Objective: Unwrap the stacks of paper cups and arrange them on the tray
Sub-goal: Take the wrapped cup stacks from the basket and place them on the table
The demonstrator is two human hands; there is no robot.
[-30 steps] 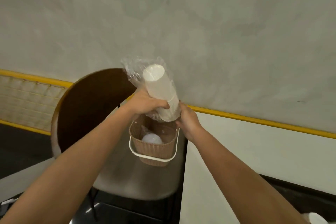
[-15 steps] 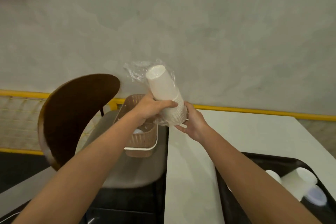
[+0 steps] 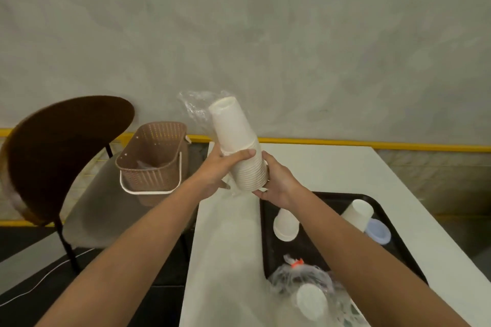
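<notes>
Holding a tilted stack of white paper cups (image 3: 239, 151) at centre frame, above the left edge of the white table (image 3: 332, 167), I judge its unwrapping partly done: the clear plastic wrap (image 3: 198, 109) bunches behind the top cup. My left hand (image 3: 220, 170) grips mid-stack, thumb across the front, fingers curled behind. My right hand (image 3: 276, 183) cups the wide lower end, its fingertips hidden by the cups. On the black tray (image 3: 329, 198), lower right, stand one upturned white cup (image 3: 285, 225) and one tilted white cup (image 3: 357, 214) beside a pale blue round lid (image 3: 378, 231). A plastic-wrapped bundle (image 3: 310, 297) at the bottom edge looks unopened and is partly cut off. The contents of the brown woven basket (image 3: 154, 156) are unclear.
</notes>
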